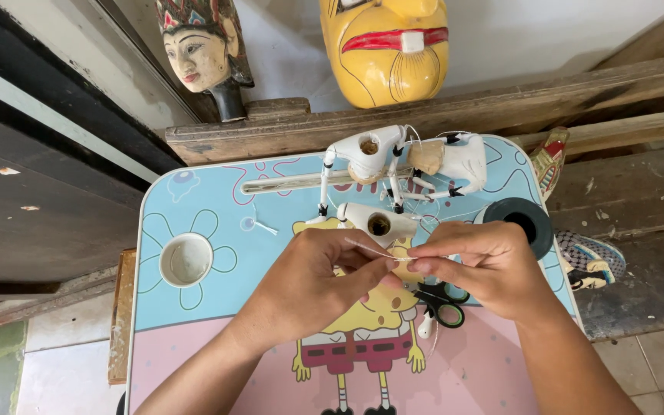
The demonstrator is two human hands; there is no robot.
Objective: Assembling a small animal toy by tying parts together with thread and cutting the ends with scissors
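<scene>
Head view: left hand [317, 273] and right hand [482, 265] meet fingertip to fingertip over the bench [194, 338], both pinching a thin white thread [382, 253] stretched between them. White puppet body parts [382, 157] lie just beyond the hands. Black-handled scissors [439, 301] sit under the right hand, black tape roll [528, 219] near it. Two carved masks stand behind.

Home puppet-making workshop: carved painted puppet head [203, 50] & yellow mask [387, 50] on rough wood ledge [286, 131], unpainted white puppet torsos [368, 154] on kids' table [194, 346]
</scene>
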